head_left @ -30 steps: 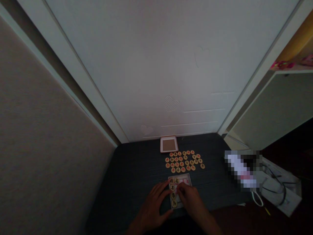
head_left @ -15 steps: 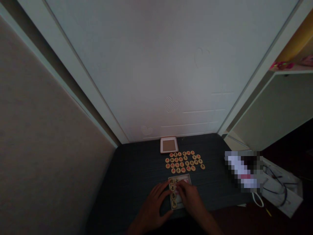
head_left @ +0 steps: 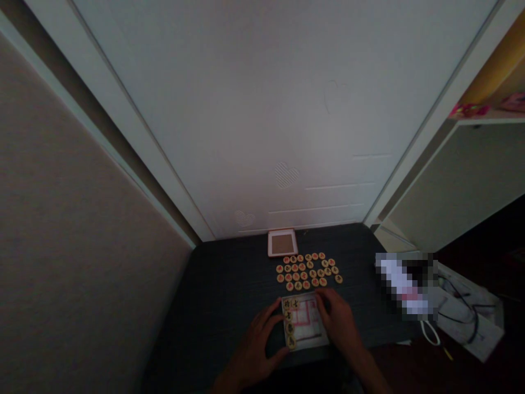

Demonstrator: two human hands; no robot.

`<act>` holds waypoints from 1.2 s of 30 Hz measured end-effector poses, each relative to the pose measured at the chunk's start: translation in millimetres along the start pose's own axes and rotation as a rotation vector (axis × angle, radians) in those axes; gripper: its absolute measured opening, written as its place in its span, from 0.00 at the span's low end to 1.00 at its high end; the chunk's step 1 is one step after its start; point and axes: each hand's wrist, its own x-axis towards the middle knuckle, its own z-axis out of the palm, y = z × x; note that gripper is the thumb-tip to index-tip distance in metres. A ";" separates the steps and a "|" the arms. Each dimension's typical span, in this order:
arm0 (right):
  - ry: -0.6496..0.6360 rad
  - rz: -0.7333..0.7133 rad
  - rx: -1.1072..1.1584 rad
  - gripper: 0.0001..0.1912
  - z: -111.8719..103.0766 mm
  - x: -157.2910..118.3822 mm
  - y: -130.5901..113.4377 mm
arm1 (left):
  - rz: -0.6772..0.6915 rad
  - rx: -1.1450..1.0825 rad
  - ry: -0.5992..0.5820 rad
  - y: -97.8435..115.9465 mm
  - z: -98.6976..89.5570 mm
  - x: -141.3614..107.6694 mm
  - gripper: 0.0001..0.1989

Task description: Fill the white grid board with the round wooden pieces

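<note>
White door [head_left: 262, 109] behind dark table [head_left: 221, 295]. Left hand [head_left: 257, 338] spreads along the box's [head_left: 305, 331] left edge; right hand [head_left: 338, 318] curls at its far right corner, pinch unclear. Boxed discs [head_left: 290, 328] line its left; loose discs [head_left: 304, 276] lie ahead, right hand nearer.

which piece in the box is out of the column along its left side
The piece just right of the column's far-end one; the other four line the left side of the box.
</note>
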 end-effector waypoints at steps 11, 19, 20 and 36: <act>-0.110 0.104 0.006 0.12 0.9 -5.1 14.5 | -0.064 -0.079 0.033 0.1 -3.3 13.2 0.17; -0.094 0.109 0.047 0.12 2.1 -3.9 14.2 | -0.052 -0.056 0.053 -0.8 -4.6 15.2 0.17; -0.094 0.105 0.051 0.12 2.5 -3.5 13.8 | -0.055 -0.055 0.049 -0.8 -5.0 14.6 0.17; -0.101 0.066 0.072 0.12 7.7 -3.4 15.1 | -0.109 -0.078 0.046 -1.6 -9.0 11.5 0.17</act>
